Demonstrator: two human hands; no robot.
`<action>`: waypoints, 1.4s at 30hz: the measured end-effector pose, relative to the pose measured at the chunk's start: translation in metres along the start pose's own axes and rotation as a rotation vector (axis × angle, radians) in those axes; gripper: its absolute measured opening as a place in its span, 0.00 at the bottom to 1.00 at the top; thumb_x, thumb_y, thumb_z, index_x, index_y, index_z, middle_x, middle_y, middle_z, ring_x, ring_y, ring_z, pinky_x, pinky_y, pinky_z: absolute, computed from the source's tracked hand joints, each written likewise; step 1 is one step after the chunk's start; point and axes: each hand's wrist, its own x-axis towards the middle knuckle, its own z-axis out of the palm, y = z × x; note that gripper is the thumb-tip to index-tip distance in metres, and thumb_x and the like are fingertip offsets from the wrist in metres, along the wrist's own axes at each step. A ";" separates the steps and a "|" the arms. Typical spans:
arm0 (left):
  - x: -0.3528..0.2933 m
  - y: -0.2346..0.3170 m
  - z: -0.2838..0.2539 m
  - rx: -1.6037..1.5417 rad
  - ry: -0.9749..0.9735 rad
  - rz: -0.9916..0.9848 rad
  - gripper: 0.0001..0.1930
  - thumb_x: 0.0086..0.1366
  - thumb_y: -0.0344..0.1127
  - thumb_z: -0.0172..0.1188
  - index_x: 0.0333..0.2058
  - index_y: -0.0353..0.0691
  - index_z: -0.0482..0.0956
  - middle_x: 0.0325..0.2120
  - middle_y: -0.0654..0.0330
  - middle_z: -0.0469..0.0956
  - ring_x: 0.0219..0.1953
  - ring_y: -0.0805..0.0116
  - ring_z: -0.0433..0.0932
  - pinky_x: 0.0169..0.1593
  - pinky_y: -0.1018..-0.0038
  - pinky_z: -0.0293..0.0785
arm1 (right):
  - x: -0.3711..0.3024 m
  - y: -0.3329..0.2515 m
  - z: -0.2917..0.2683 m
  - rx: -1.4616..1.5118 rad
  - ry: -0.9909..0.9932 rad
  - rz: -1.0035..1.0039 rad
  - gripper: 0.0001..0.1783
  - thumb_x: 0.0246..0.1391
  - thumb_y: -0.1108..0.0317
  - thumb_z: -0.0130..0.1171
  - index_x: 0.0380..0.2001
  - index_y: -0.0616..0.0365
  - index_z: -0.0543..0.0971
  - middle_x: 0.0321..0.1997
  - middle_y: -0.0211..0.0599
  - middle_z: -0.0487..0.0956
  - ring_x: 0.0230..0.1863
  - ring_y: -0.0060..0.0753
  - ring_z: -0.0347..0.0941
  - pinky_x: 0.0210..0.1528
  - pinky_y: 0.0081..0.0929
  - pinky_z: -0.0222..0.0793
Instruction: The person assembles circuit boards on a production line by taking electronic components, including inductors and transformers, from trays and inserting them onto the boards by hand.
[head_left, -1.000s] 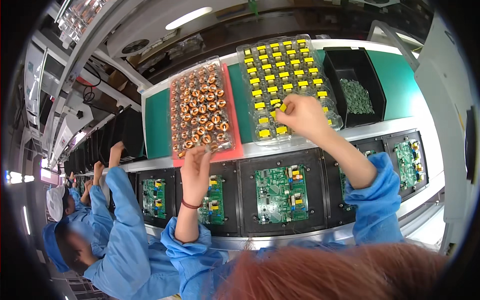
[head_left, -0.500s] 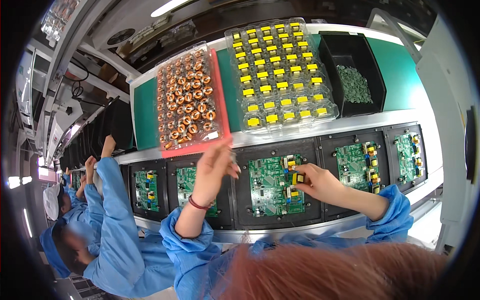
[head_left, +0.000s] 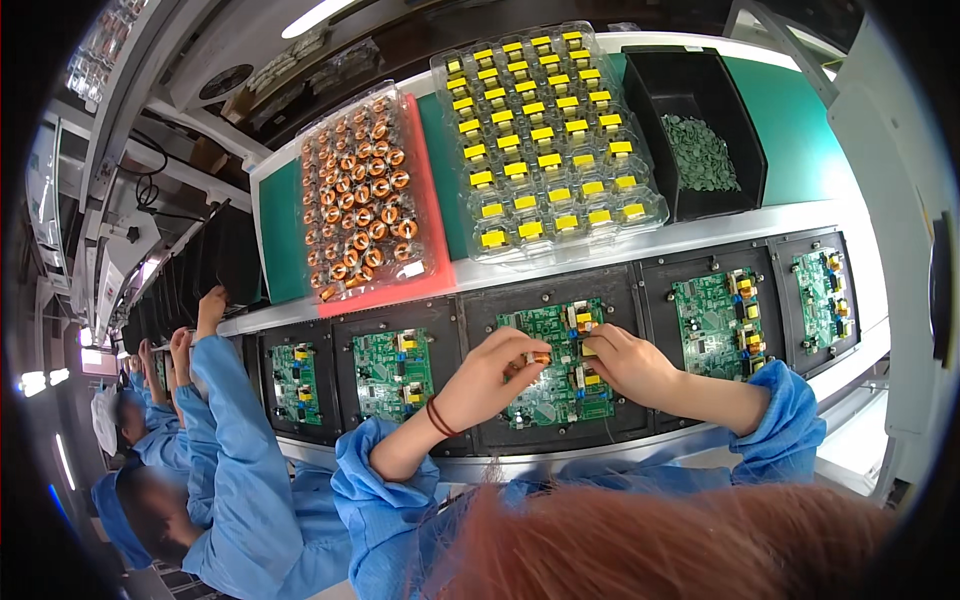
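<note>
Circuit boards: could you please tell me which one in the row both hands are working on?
The middle circuit board, third from the left; left hand and right hand rest on it, the others are untouched.

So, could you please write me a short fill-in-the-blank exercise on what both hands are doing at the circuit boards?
1. Both hands work over the ____ circuit board in the middle black carrier.
2. The left hand pinches a small ____ coil.
3. The clear tray behind the right hand holds parts with ____ tops.
4. The black bin holds small ____ pieces.

Missing words: green; copper; yellow; green
</note>
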 end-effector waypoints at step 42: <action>0.021 -0.003 0.108 0.381 0.038 0.332 0.08 0.52 0.31 0.64 0.31 0.41 0.76 0.29 0.62 0.74 0.27 0.65 0.77 0.28 0.72 0.75 | 0.069 0.189 -0.131 -0.370 0.436 0.605 0.04 0.43 0.74 0.58 0.26 0.63 0.76 0.33 0.47 0.75 0.38 0.51 0.73 0.42 0.42 0.70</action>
